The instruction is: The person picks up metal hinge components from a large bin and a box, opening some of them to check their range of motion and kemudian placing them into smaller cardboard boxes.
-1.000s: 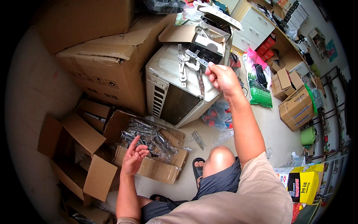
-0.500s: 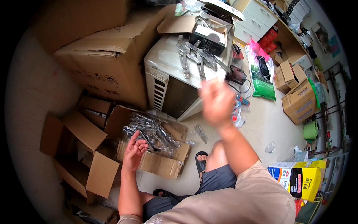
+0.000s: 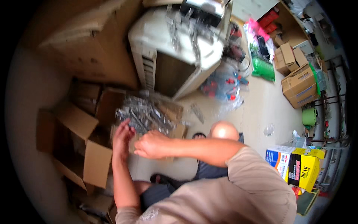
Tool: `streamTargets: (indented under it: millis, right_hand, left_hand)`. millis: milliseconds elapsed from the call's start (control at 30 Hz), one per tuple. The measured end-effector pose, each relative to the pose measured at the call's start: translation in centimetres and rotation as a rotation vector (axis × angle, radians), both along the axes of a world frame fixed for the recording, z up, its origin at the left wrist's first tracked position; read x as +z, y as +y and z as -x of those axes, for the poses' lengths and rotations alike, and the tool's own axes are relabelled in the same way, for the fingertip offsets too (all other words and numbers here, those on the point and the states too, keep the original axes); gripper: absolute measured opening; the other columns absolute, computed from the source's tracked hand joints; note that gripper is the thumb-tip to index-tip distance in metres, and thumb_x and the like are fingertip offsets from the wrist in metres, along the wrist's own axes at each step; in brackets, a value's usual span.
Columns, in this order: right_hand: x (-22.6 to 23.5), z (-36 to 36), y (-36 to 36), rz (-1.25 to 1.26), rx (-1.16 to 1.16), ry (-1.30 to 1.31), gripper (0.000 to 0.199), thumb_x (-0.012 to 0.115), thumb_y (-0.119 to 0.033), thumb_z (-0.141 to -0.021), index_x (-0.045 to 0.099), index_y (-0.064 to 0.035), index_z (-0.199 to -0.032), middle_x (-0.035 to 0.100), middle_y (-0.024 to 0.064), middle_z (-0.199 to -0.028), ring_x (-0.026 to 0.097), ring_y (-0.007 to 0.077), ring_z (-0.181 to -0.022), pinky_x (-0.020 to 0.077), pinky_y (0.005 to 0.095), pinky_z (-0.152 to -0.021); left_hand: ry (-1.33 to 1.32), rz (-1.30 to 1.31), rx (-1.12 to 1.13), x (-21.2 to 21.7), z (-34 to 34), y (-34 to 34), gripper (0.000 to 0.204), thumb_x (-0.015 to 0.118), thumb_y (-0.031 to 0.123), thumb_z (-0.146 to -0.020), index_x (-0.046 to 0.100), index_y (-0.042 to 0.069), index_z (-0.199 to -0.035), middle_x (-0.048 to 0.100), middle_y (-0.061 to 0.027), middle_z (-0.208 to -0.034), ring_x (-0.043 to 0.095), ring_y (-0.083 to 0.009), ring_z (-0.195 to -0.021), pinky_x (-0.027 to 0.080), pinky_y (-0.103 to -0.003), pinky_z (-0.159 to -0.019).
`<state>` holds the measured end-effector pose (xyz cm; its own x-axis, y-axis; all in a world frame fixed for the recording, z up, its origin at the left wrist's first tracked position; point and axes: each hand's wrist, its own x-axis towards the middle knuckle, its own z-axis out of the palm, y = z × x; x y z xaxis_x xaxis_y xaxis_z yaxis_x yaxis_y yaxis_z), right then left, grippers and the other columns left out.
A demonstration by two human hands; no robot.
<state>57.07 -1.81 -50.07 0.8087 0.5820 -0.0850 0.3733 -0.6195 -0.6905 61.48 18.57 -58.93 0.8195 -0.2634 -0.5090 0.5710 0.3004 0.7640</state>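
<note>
My left hand (image 3: pixel 122 141) is raised at the near edge of a low, open cardboard box (image 3: pixel 179 131). Its fingers are loosely bent and apart, and nothing shows in them. Beside it, to the right, my right hand (image 3: pixel 153 145) is closed with its fingers curled under. Whatever it may hold is hidden and blurred. Inside the box lies a heap of metal strips in clear plastic wrapping (image 3: pixel 143 114), just beyond both hands. Several bare, jointed metal arms (image 3: pixel 194 37) are spread on top of a white metal cabinet (image 3: pixel 149 35), smeared by motion.
Opened cardboard boxes (image 3: pixel 97 164) crowd the left side, below a large carton (image 3: pixel 89 56). A wrapped strip (image 3: pixel 197 112) lies on the floor by the cabinet. To the right are a green bag (image 3: pixel 263 69), brown cartons (image 3: pixel 301 87) and a yellow box (image 3: pixel 307 170).
My right hand has swung down and left from above the white cabinet to beside my left hand. The left hand has shifted slightly. The whole view has tilted downward.
</note>
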Motion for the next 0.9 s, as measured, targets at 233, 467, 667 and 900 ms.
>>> streamTargets:
  millis: [233,467,667,900]
  right_hand:
    - [-4.9,5.6,0.5,0.286,0.537,0.124,0.019,0.069,-0.023,-0.088,0.081,-0.0083,-0.09,0.08,0.0135,-0.09,0.077,0.0344,-0.088,0.0604,0.0481,-0.078]
    - [-5.1,7.8,1.2,0.386,0.616,0.18,0.02,0.071,-0.026,-0.089,0.085,-0.0117,-0.092,0.082,0.009,-0.096,0.078,0.0282,-0.095,0.0603,0.041,-0.083]
    - [-5.6,6.4,0.6,0.3,0.487,0.031,0.016,0.067,-0.018,-0.082,0.08,-0.0076,-0.079,0.078,0.0143,-0.081,0.079,0.0308,-0.081,0.0606,0.0424,-0.071]
    - [-6.1,6.0,0.3,0.361,0.49,0.107,0.016,0.067,-0.017,-0.083,0.079,-0.007,-0.079,0.079,0.0149,-0.083,0.079,0.0328,-0.083,0.0611,0.0437,-0.072]
  left_hand:
    - [-0.35,-0.814,-0.451,-0.3,0.7,-0.2,0.045,0.067,0.02,-0.106,0.059,0.005,-0.148,0.076,-0.0114,-0.105,0.071,-0.0188,-0.096,0.055,-0.035,-0.088]
    - [-0.349,-0.87,-0.716,0.9,2.1,-0.1,0.049,0.068,0.02,-0.105,0.058,0.007,-0.151,0.078,-0.0189,-0.116,0.075,-0.0315,-0.104,0.058,-0.041,-0.092]
    - [-0.368,-0.881,-0.744,0.4,2.1,0.4,0.049,0.066,0.022,-0.107,0.056,0.012,-0.153,0.077,-0.0165,-0.121,0.074,-0.0271,-0.105,0.057,-0.039,-0.093]
    - [-0.368,-0.867,-0.716,0.9,2.1,0.2,0.049,0.067,0.021,-0.104,0.059,0.009,-0.15,0.077,-0.0197,-0.12,0.074,-0.0351,-0.109,0.057,-0.043,-0.095]
